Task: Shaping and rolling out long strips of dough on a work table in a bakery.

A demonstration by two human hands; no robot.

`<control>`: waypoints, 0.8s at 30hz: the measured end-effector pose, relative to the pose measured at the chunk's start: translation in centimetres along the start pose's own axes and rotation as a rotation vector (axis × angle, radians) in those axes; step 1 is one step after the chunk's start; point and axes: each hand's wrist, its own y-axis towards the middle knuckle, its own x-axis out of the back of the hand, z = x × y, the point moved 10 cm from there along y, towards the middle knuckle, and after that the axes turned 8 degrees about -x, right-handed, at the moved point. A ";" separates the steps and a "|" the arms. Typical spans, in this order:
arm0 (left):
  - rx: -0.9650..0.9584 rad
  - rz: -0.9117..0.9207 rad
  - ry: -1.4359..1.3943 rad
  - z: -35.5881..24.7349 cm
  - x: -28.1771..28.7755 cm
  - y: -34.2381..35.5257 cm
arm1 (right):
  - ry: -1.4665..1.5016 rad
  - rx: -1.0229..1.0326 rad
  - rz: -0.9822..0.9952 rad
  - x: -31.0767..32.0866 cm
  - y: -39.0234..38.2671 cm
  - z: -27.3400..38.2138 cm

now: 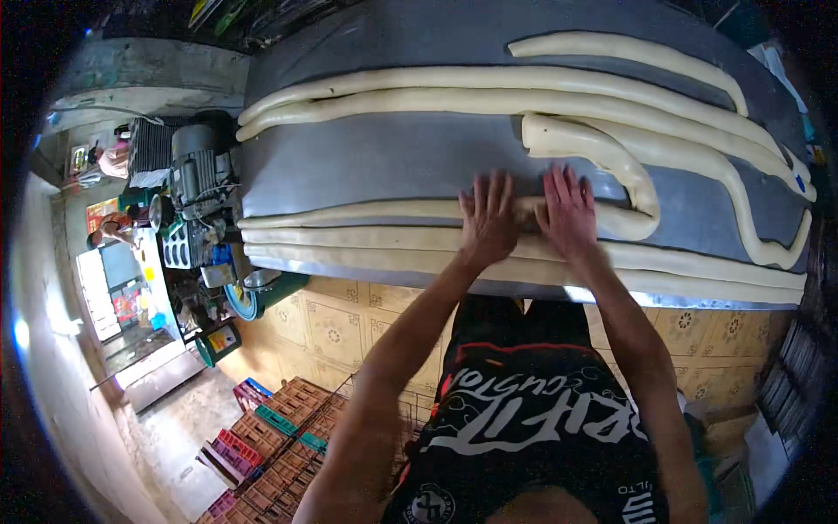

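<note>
My left hand [489, 218] lies on a long rope of pale dough [375, 210], its fingers stretched forward and somewhat blurred. Beside it, my right hand [569, 212] rests on the same rope, also with fingers stretched out. Right of my hands this rope curls back in a bend and runs into a thicker, flattened dough end [567, 140]. Two finished-looking straight dough strips [384, 237] run along the table's near edge, partly under my wrists. Farther off, long dough ropes [419, 80] stretch side by side across the grey table [367, 157].
Another dough piece [628, 50] lies at the far right. A motor-driven machine [194, 170] stands at the table's left end. Below left are stacked crates [262, 445] and a green bin [216, 345]. Two people [112, 229] are in the background at left.
</note>
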 end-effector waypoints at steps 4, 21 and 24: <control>-0.071 0.256 -0.077 4.0 2.5 -9.1 | 0.098 -0.028 0.123 -0.2 -6.5 2.2; -0.011 0.183 0.264 13.1 4.8 -9.0 | 0.142 -0.020 0.090 -3.3 -1.5 18.0; -0.006 -0.060 0.253 14.2 7.6 -3.9 | -0.040 -0.156 0.039 -4.1 5.4 15.7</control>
